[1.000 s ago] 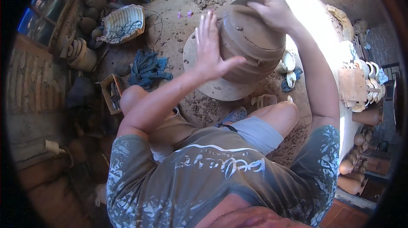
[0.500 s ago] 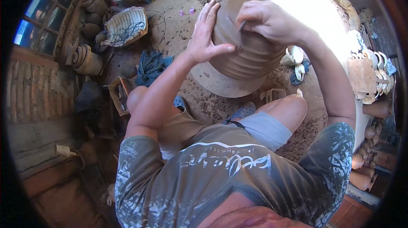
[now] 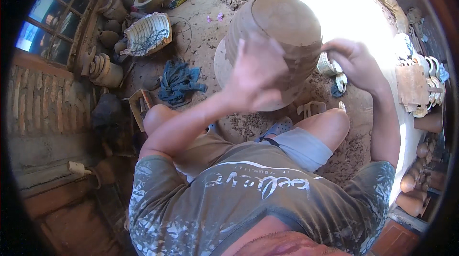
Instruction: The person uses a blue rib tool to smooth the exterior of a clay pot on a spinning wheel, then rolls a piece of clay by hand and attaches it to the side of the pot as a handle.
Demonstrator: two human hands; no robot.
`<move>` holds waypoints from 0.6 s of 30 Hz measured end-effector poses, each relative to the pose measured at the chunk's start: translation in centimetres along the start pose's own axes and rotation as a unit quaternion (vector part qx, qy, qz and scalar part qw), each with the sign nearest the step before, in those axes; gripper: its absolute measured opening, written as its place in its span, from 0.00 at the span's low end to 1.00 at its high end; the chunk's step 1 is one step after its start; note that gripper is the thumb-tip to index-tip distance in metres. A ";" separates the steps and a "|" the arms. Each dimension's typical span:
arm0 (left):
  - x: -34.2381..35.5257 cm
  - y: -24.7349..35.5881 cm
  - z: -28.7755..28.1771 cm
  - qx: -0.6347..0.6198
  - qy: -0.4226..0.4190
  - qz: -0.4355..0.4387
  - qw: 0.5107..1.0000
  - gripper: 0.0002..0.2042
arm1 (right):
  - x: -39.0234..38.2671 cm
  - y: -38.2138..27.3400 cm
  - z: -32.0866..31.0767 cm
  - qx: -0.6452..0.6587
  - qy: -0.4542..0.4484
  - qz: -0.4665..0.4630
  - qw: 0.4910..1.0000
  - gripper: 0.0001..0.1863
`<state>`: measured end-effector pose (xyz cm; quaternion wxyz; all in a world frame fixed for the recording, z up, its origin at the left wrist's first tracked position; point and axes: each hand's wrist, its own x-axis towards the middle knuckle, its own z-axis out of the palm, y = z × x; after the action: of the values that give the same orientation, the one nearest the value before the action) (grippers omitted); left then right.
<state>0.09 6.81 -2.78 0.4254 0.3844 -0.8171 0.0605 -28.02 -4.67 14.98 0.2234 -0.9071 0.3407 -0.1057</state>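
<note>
Big ridged clay vessel (image 3: 291,22) on round pale slab (image 3: 221,65), on dirt floor (image 3: 203,48) beyond the person's knees. Left hand (image 3: 258,77) motion-blurred, in front of vessel's near side, open with thumb apart from fingers, contact unclear. Right hand (image 3: 354,62) at vessel's right side, fingers bent, thumb and forefinger close together; can't tell if gripping anything. Crumpled blue cloth (image 3: 179,83) on floor, left of slab
</note>
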 end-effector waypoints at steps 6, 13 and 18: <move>0.6 3.3 1.9 0.015 0.095 -0.044 0.994 0.51 | 7.0 -0.2 2.3 0.076 0.119 -0.148 0.979 0.12; 1.7 0.3 3.9 0.065 0.060 -0.289 0.953 0.73 | 17.4 -0.9 5.9 -0.044 0.119 -0.251 0.960 0.13; 1.2 -3.1 2.5 0.032 0.067 -0.235 0.969 0.71 | 16.3 -2.4 5.7 0.017 -0.004 -0.286 0.958 0.10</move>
<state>0.20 2.87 -4.15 0.4690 0.5739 -0.6712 0.0109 -12.54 -12.05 11.79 0.2007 -0.9630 0.0647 -0.1677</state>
